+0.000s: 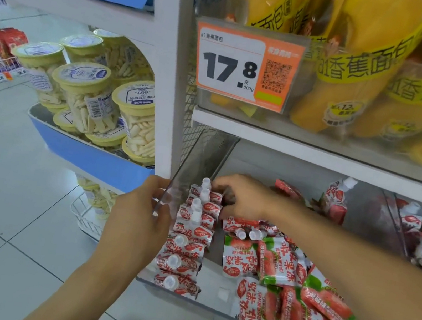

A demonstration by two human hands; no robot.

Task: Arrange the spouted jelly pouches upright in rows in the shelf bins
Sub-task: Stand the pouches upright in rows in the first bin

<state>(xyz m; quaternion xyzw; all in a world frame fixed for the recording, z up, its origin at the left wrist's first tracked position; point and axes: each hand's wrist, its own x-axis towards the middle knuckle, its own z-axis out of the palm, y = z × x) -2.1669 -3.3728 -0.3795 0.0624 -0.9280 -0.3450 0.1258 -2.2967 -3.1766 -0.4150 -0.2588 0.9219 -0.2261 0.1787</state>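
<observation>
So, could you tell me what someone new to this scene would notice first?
Probably the orange price tag reading 17.8, clipped to the upper shelf in front of the yellow bread bags. Below it, in the clear bin, the right hand reaches to the back of an upright row of red jelly pouches along the left wall, which the left hand grips. Loose pouches lie piled beside the row.

Shop aisle — price tag (pixel 245 67), stocked shelves (pixel 316 149), snack tubs (pixel 90 93)
</observation>
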